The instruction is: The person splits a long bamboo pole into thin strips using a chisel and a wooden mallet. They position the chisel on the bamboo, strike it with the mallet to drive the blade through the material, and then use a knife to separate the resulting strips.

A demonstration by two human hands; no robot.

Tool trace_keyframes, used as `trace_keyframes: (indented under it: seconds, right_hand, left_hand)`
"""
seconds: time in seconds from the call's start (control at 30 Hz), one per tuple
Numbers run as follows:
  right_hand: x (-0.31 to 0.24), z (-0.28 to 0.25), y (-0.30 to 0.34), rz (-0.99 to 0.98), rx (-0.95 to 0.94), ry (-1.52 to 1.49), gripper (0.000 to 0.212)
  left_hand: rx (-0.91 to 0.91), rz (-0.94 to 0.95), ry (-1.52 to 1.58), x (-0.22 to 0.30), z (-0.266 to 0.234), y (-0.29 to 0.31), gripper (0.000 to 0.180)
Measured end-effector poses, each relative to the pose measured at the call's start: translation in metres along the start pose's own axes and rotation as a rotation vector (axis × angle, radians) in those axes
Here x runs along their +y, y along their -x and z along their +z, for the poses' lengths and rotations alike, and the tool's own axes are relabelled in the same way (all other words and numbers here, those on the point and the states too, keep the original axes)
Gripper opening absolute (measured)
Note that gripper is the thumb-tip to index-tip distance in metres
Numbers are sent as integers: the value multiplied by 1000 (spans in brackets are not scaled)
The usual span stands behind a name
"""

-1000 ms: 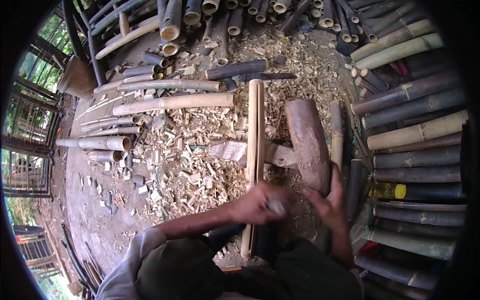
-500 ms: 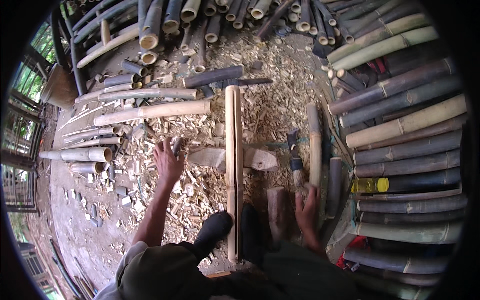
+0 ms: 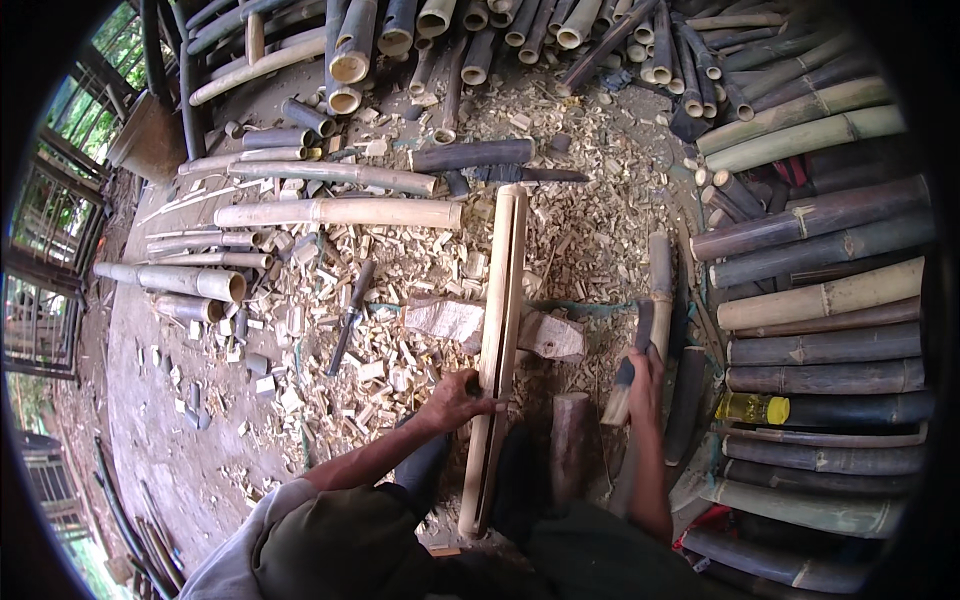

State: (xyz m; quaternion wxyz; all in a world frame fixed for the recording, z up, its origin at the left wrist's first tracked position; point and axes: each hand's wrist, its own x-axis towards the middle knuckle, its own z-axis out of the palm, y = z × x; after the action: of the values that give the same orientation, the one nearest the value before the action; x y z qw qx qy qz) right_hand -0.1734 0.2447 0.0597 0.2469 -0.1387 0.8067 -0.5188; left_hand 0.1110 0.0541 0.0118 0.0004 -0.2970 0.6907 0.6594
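While the left hand (image 3: 450,402) is clamped on the lower half of a split bamboo pole (image 3: 497,300), the right hand (image 3: 645,383) is closed around a dark tool (image 3: 645,323). Pole leans slightly, between the feet, top pointing away; a pale wood block (image 3: 445,320) lies crosswise behind it, showing on both sides. Short brown log (image 3: 572,430) sits between pole and right forearm, closest obstacle. Bamboo length (image 3: 660,265) lies beside the tool; dark bamboo piece (image 3: 686,400) just right of the right forearm. Long knife (image 3: 352,318) lies on wood chips (image 3: 400,375), left of the pole, apart from both hands. More bamboo (image 3: 340,212) lies farther left. Bamboo stack (image 3: 820,293) with a yellow bottle (image 3: 750,408) bounds the right side; hollow bamboo ends (image 3: 480,60) line the far edge. Chips thin out leftward onto grey floor (image 3: 200,480), the widest side for moving.
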Motion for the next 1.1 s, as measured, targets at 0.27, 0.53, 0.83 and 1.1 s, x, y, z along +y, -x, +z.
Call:
trace_keyframes:
  seconds: [0.27,0.53,0.83,1.1]
  right_hand:
    - [-66,76,102,325,-454,-542,41]
    - [-55,86,119,437,-531,-459,35]
    - [-55,88,115,544,-514,-577,35]
    - [-45,108,116,392,-471,-539,36]
  left_hand:
    - [43,-30,27,1,6,18,67]
    - [50,-111,-31,12,4,6,50]
    - [92,-130,-91,10,9,6,47]
    - [100,-99,-132,-4,10,3,44]
